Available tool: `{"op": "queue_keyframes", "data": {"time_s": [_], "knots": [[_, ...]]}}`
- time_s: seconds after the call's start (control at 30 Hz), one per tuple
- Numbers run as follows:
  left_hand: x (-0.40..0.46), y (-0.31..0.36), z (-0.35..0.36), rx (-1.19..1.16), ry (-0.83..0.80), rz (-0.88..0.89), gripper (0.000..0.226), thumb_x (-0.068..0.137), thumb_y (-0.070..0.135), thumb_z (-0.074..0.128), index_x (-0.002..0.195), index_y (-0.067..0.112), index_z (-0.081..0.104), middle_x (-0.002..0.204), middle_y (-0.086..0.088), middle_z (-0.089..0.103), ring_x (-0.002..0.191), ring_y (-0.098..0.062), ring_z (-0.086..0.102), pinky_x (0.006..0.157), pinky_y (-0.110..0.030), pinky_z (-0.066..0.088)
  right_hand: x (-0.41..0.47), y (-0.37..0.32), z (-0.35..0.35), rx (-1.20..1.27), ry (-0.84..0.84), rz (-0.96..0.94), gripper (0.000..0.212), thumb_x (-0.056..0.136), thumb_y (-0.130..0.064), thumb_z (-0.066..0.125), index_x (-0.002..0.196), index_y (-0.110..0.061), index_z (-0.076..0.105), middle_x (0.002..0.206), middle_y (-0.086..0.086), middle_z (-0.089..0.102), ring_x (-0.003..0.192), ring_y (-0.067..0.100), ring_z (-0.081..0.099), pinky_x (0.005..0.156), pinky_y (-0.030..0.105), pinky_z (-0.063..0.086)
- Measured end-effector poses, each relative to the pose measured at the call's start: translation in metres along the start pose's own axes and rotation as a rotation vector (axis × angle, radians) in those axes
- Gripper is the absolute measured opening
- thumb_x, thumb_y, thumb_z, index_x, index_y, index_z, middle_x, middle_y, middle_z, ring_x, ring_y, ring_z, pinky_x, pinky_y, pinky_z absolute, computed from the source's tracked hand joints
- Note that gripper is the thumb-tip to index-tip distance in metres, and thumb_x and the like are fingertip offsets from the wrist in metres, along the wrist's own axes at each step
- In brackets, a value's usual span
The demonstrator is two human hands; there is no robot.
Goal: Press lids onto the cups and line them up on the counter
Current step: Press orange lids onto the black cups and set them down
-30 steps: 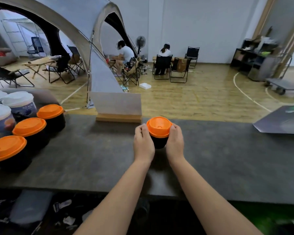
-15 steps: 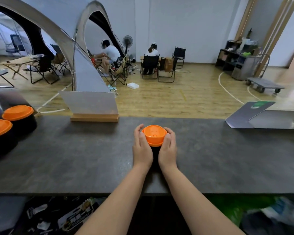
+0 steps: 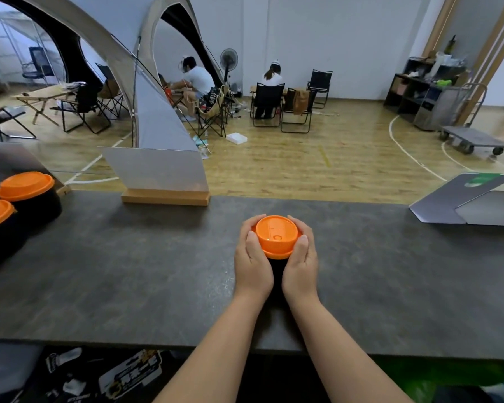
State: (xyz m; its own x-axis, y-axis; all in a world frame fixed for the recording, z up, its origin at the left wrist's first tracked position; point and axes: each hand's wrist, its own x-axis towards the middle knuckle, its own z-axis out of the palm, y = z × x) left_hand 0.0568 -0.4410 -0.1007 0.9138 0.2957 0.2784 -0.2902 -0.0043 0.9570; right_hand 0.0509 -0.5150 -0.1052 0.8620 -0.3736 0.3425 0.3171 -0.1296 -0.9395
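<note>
Since a second ago my left hand (image 3: 252, 257) and right hand (image 3: 301, 258) have wrapped higher round the orange lid (image 3: 276, 236) on the mid-counter black cup (image 3: 277, 267); uneven pressing could leave its hidden far edge unseated, I think.

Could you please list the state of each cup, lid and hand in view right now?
Orange lid: on the black cup, gripped from both sides.
Black cup: upright on the counter, mostly hidden by the hands.
Left hand: curled round the lid's rim.
Right hand: curled round the lid's rim.
Two cups at left: upright, lidded.
</note>
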Motion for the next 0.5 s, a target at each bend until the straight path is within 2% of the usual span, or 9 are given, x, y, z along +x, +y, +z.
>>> {"op": "queue_keyframes", "data": {"time_s": [0.2, 0.3, 0.37, 0.43, 0.5], "knots": [[-0.001, 0.0, -0.001, 0.029, 0.0, 0.006, 0.034, 0.098, 0.034, 0.025, 0.109, 0.037, 0.057, 0.108, 0.016, 0.064, 0.101, 0.001, 0.06, 0.088, -0.026, 0.051, -0.001, -0.004, -0.003, 0.009, -0.06, 0.018, 0.036, 0.097, -0.038, 0.023, 0.121, -0.033, 0.05, 0.111, -0.023, 0.056, 0.099, -0.016, 0.055, 0.082, 0.005, 0.041], [-0.003, 0.002, -0.001, 0.027, -0.009, -0.009, 0.035, 0.094, 0.048, 0.025, 0.108, 0.042, 0.056, 0.108, 0.015, 0.064, 0.099, 0.0, 0.061, 0.085, -0.025, 0.051, -0.005, -0.006, -0.003, 0.01, -0.073, 0.035, 0.04, 0.092, -0.055, 0.027, 0.123, -0.04, 0.047, 0.11, -0.024, 0.057, 0.1, -0.011, 0.056, 0.084, 0.011, 0.044], [-0.005, 0.004, -0.002, 0.029, -0.032, -0.015, 0.043, 0.087, 0.061, 0.028, 0.111, 0.04, 0.056, 0.108, 0.015, 0.063, 0.096, 0.0, 0.061, 0.08, -0.019, 0.05, -0.007, -0.008, -0.003, 0.008, -0.074, 0.057, 0.045, 0.083, -0.064, 0.034, 0.122, -0.044, 0.046, 0.109, -0.022, 0.058, 0.099, -0.005, 0.058, 0.086, 0.02, 0.048], [-0.007, 0.005, -0.003, 0.036, -0.047, -0.002, 0.052, 0.081, 0.066, 0.034, 0.117, 0.035, 0.056, 0.107, 0.014, 0.063, 0.095, 0.002, 0.06, 0.078, -0.016, 0.048, -0.007, -0.009, -0.003, 0.01, -0.081, 0.059, 0.045, 0.078, -0.066, 0.04, 0.119, -0.047, 0.045, 0.108, -0.02, 0.058, 0.098, -0.004, 0.058, 0.085, 0.022, 0.048], [-0.008, 0.006, -0.004, 0.037, -0.052, -0.006, 0.054, 0.078, 0.066, 0.039, 0.118, 0.034, 0.056, 0.106, 0.015, 0.064, 0.094, 0.003, 0.061, 0.079, -0.019, 0.05, -0.007, -0.011, -0.004, 0.017, -0.083, 0.055, 0.045, 0.077, -0.065, 0.042, 0.118, -0.047, 0.045, 0.108, -0.02, 0.057, 0.097, -0.008, 0.057, 0.083, 0.02, 0.046]]}}
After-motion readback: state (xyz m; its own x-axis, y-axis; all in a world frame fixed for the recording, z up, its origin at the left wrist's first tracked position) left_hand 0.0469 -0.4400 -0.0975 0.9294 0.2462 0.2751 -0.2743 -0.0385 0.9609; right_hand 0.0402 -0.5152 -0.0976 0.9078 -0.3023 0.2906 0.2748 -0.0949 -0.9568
